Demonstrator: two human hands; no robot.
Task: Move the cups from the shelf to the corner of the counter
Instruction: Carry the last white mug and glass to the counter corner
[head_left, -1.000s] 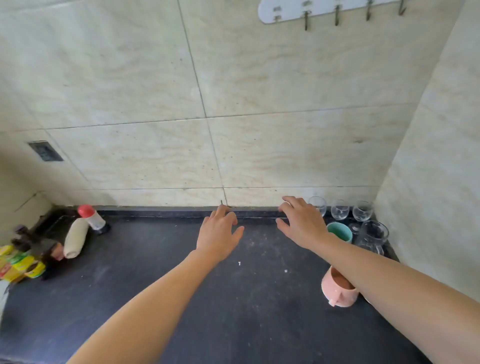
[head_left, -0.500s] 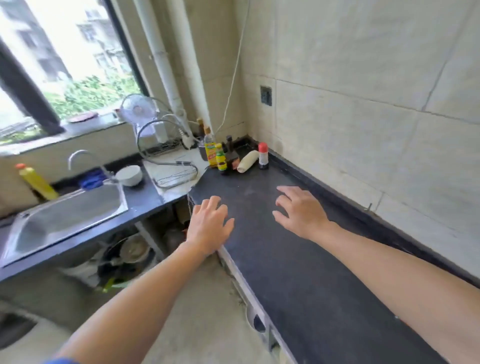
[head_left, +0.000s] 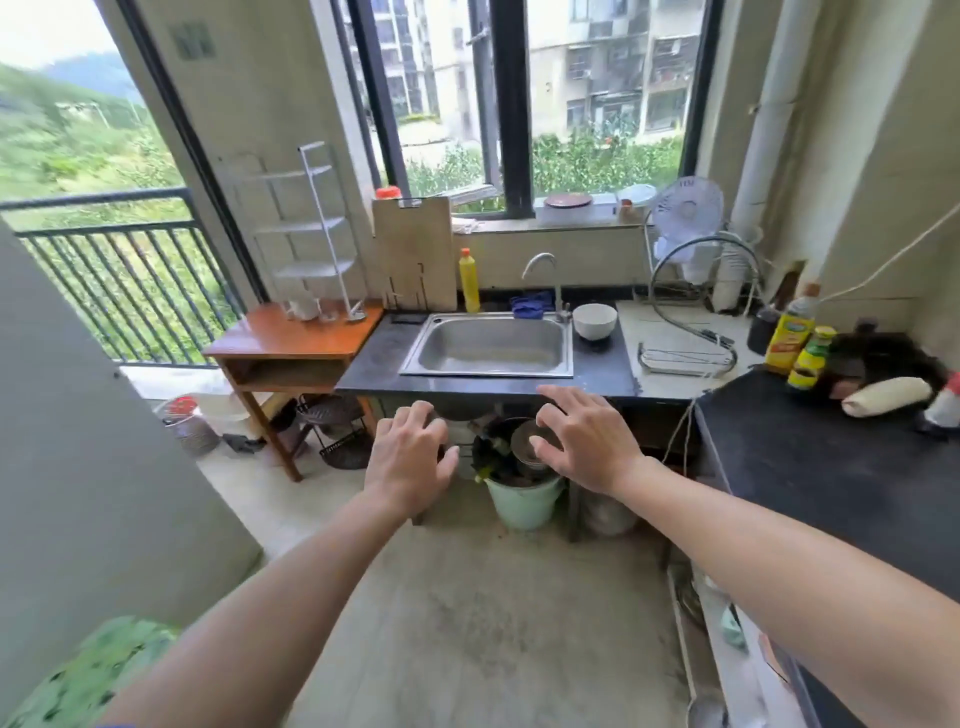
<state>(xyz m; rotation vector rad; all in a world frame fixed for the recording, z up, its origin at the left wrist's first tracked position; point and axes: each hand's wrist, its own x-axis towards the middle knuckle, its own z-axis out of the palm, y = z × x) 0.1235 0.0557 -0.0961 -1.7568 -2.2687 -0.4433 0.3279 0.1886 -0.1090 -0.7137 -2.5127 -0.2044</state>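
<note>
We see both arms out in mid-air, left hand (head_left: 410, 457) and right hand (head_left: 587, 441) empty with fingers spread, below the sink (head_left: 491, 348), while a white cup (head_left: 304, 307) sits under the wire shelf (head_left: 306, 228) on the wooden table (head_left: 291, 338), far from the dark counter (head_left: 831, 467).

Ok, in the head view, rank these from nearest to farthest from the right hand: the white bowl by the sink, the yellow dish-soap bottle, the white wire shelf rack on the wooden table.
From the right hand:
1. White bowl, on the counter just right of the steel sink, straight ahead.
2. Yellow dish-soap bottle, behind the sink's left rear corner.
3. White wire shelf rack, far left on the orange wooden table.
</note>
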